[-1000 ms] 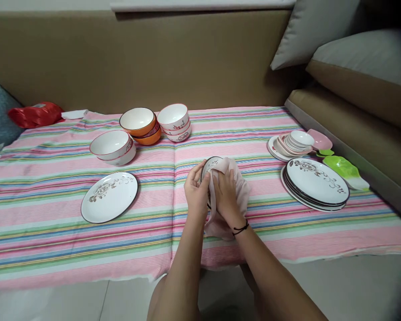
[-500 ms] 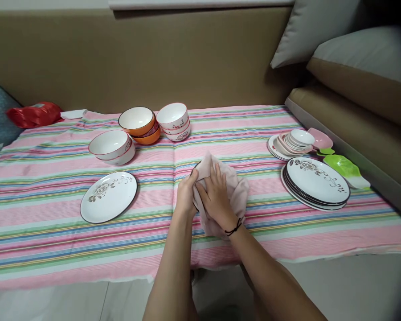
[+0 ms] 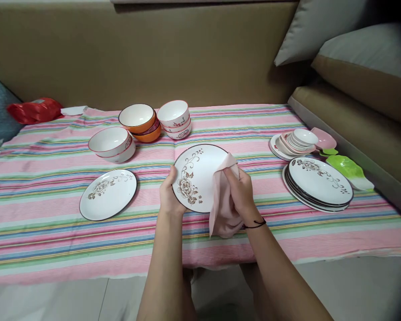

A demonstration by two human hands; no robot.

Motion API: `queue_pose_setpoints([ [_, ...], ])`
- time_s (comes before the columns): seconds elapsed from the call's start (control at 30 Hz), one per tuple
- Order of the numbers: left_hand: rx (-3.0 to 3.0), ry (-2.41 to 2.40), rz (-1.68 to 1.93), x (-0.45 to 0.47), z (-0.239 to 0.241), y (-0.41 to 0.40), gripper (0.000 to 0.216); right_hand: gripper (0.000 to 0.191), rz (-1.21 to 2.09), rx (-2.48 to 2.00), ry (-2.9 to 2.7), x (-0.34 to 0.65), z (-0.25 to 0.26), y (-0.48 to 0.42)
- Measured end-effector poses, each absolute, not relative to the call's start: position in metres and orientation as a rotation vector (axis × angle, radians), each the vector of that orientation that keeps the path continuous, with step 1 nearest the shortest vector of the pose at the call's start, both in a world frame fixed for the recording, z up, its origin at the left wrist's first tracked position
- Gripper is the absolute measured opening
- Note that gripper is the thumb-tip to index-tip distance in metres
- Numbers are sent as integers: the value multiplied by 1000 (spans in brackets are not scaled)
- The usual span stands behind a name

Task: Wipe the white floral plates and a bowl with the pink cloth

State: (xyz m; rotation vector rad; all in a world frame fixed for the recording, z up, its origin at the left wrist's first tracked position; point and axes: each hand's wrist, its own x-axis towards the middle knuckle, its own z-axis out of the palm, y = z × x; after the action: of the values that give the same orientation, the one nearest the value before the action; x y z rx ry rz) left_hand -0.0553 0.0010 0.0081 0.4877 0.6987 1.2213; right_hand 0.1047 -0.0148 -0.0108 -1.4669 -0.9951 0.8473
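Note:
A white plate [image 3: 194, 176] with a brown flower and a dark rim is tilted up, its face toward me, above the striped cloth. My left hand [image 3: 169, 196] grips its left edge from behind. My right hand [image 3: 242, 191] is closed on a pale pink cloth [image 3: 222, 203], pressed against the plate's right side. The cloth hangs down below that hand.
A matching plate [image 3: 107, 199] lies flat to the left. Behind it stand stacked bowls [image 3: 112, 143], orange bowls [image 3: 138, 121] and white bowls [image 3: 176, 118]. Right: a plate stack [image 3: 319, 183], small saucers [image 3: 299, 140], pink dish [image 3: 324, 138], green dish [image 3: 349, 169]. A red bag [image 3: 35, 109] lies far left.
The plate was held edge-on and covered by the cloth; now it is turned face toward me, and the cloth has slid to its right side.

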Motion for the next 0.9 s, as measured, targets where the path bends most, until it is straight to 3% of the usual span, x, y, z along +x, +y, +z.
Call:
queue_pose_setpoints([
  [0.13,519,794,1219,-57,12,-1,45,48,812,-1505,-962,106,-13,-18],
  [0.4,795,927,1044,-63,4,-1,49,21,641,-1479,-1209,126,-19,-10],
  [0.53,896,939,886,-65,6,-5,44,17,707,-1450,-1301,126,-17,-10],
  [0.7,866,946,794,-68,9,-6,42,35,818,-1442,-1361,122,-14,-14],
  [0.9,556,910,1092,-60,7,1,50,36,850,-1497,-1225,120,-12,-16],
])
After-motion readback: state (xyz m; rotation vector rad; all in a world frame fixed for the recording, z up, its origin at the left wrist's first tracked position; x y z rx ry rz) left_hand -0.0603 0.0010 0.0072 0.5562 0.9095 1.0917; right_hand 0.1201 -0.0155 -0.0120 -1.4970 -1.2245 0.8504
